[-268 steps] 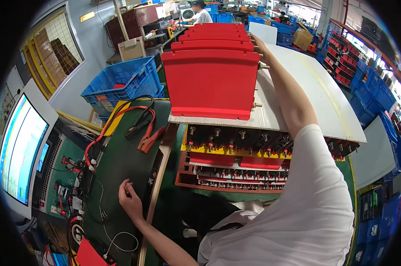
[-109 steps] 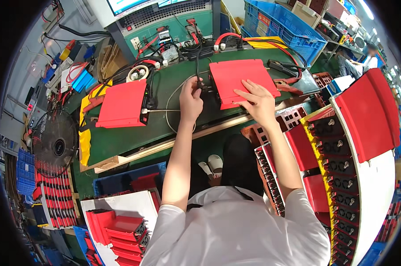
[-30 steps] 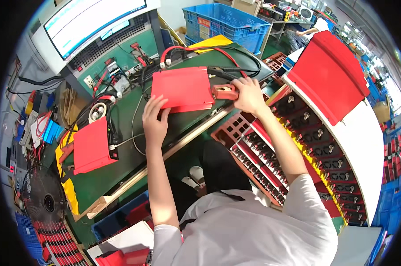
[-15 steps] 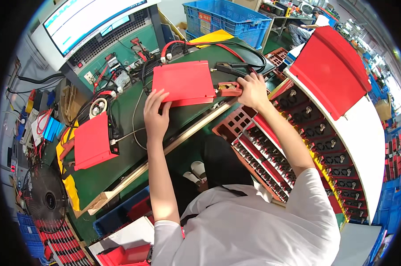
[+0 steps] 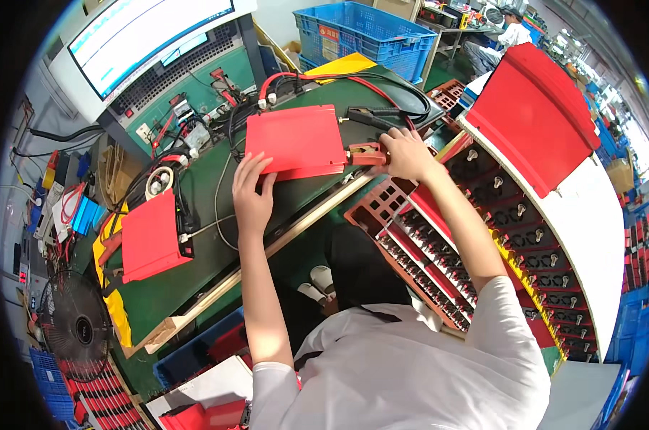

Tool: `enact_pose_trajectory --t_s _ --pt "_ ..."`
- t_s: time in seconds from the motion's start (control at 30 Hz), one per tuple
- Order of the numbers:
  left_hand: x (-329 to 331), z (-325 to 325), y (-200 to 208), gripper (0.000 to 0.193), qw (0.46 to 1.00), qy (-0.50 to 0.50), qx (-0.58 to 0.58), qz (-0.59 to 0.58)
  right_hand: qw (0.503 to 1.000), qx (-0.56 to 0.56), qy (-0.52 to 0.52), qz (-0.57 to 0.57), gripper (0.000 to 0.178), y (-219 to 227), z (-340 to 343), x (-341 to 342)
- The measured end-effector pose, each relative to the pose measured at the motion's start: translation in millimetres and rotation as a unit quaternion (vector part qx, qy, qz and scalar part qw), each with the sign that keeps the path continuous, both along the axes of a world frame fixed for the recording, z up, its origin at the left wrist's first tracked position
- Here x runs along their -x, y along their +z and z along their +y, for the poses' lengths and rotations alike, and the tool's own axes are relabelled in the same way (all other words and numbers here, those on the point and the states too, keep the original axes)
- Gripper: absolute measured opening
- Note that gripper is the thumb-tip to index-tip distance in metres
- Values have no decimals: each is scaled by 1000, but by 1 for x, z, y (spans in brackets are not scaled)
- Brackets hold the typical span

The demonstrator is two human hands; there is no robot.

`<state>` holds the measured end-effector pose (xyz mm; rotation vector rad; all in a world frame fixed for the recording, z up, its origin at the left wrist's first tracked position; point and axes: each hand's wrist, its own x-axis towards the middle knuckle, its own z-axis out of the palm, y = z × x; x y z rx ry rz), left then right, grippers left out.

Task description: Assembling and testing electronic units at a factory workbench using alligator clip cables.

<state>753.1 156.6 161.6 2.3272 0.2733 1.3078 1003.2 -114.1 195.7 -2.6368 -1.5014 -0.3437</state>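
**Both hands on a red battery case at the test desk**

A flat red battery case (image 5: 296, 140) lies on the green desk (image 5: 195, 265), below a monitor (image 5: 145, 36). The left hand (image 5: 251, 193) rests open, fingers spread, on the case's near left edge. The right hand (image 5: 403, 154) closes around a red clamp (image 5: 364, 153) touching the case's right side. A second red case (image 5: 151, 236) lies well apart to the left, near a black fan (image 5: 77, 326).
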Motion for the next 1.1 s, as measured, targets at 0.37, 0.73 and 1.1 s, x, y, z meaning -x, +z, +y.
enact_pose_trajectory --t_s 0.37,0.73,1.1 --pt "-2 0 1 33 1000 -5 6 -2 963 172 -199 65 71 20 71 -91" --pt "1 3 1 86 995 60 76 -9 992 -70 -80 -63 45 1 66 -91" --pt "-4 3 -4 91 969 20 244 -46 995 -37 -22 -95 51 -6 58 -94"
